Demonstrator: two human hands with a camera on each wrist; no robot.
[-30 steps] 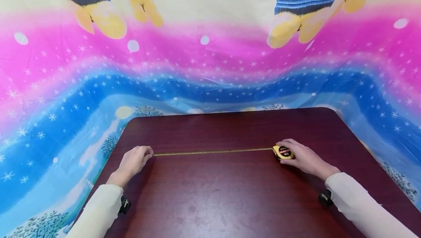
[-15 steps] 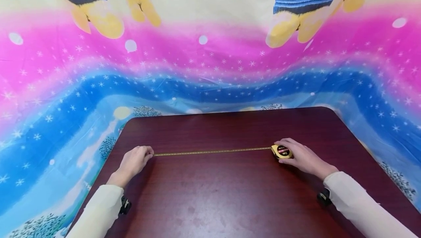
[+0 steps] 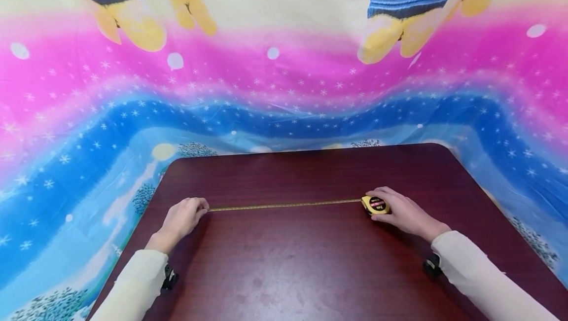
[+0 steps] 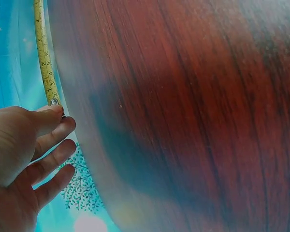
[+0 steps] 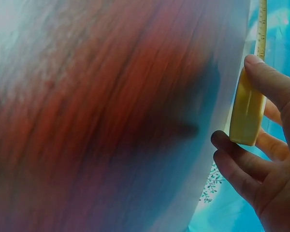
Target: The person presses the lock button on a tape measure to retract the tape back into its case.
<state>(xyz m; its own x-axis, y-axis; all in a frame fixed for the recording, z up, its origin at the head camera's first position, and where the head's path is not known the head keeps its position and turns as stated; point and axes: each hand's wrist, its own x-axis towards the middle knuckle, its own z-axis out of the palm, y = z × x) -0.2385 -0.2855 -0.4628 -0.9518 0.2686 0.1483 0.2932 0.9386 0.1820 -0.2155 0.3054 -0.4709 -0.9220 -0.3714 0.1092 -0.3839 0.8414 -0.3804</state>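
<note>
A yellow tape measure (image 3: 376, 204) with a black round label is gripped in my right hand (image 3: 404, 212), thumb and fingers on its edges. Its blade (image 3: 284, 205) runs out leftward above the table, nearly straight. At the far end, my left hand (image 3: 182, 220) pinches the tip between thumb and index finger. In the left wrist view the riveted blade end (image 4: 53, 99) shows just above the thumb, with the other fingers loosely bent. The right wrist view shows the yellow case (image 5: 247, 111) from its narrow side, the thumb near where the blade comes out.
Beneath both hands lies a dark red-brown wooden table (image 3: 284, 262) with rounded far corners. A printed cloth (image 3: 284, 79) in pink and blue with bears and snowflakes hangs behind and around it. Each wrist wears a small black device (image 3: 170, 276).
My right hand and the tape case have shifted slightly left, so the drawn-out blade looks a little shorter. The left hand keeps its pinch, nearly still.
</note>
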